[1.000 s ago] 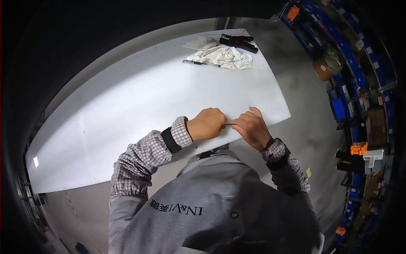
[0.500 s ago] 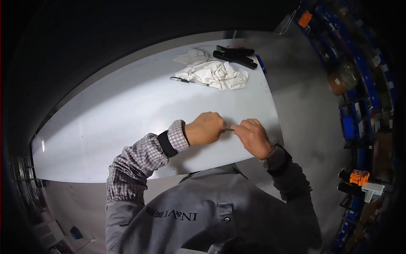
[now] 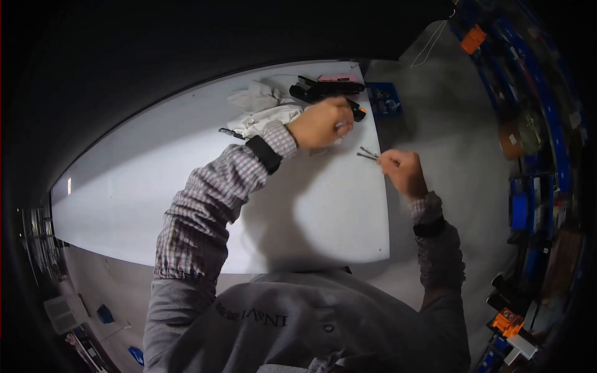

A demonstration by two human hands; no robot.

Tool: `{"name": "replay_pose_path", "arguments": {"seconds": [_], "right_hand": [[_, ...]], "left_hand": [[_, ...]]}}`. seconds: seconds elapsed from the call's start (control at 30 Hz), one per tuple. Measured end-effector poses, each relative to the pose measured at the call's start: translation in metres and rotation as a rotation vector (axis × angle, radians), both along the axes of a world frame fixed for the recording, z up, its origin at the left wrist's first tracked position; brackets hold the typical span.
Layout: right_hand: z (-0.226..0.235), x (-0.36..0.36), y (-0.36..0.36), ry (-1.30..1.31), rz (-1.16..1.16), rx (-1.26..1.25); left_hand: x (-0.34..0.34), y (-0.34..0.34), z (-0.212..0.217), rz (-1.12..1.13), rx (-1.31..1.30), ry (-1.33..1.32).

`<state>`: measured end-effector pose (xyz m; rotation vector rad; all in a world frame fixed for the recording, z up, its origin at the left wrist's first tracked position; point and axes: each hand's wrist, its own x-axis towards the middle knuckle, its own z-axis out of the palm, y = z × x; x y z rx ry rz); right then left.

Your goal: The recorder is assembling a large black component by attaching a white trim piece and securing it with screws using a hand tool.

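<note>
My right hand [image 3: 404,173] is closed on two thin dark metal rods [image 3: 368,153], their ends spread slightly apart and pointing left over the table's right edge. Whether they are joined inside my fingers is hidden. My left hand [image 3: 322,123] hovers over the far right part of the table with curled fingers, slightly blurred. Anything inside it cannot be made out. Just beyond it lies a black stapler-like tool [image 3: 305,90]. Crumpled white cloth [image 3: 261,117] is partly behind my left hand, and a black pen [image 3: 230,133] lies beside the cloth.
The white table [image 3: 155,180] has its right edge near my right hand. At the far right corner sit a pink item [image 3: 339,78] and, past the edge, a blue bin [image 3: 384,99] of small parts. Shelving with blue bins [image 3: 522,202] lines the right side.
My hands have moved apart and away from my body. The left reaches toward the stapler-like tool; the right has moved to the table's right edge, holding the rods, now visible as two.
</note>
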<state>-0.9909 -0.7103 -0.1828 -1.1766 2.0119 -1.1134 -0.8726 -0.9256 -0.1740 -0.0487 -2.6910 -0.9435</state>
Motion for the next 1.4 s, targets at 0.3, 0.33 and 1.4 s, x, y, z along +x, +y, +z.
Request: {"name": "replay_pose_path", "arguments": {"seconds": [0.3,0.33,1.4], "right_hand": [[-0.013,-0.094,-0.068,-0.206,-0.092,0.025],[-0.01,-0.096,-0.078,-0.223,-0.05,0.044],[-0.036,-0.127,-0.186,0.164,0.392,0.297]], "left_hand": [[-0.011,-0.031,-0.046,0.357,-0.276,0.034],[0.001,-0.027,-0.045,0.303,-0.138,-0.033],[-0.023,-0.061,-0.057,0.595,0.214,-0.185]]}}
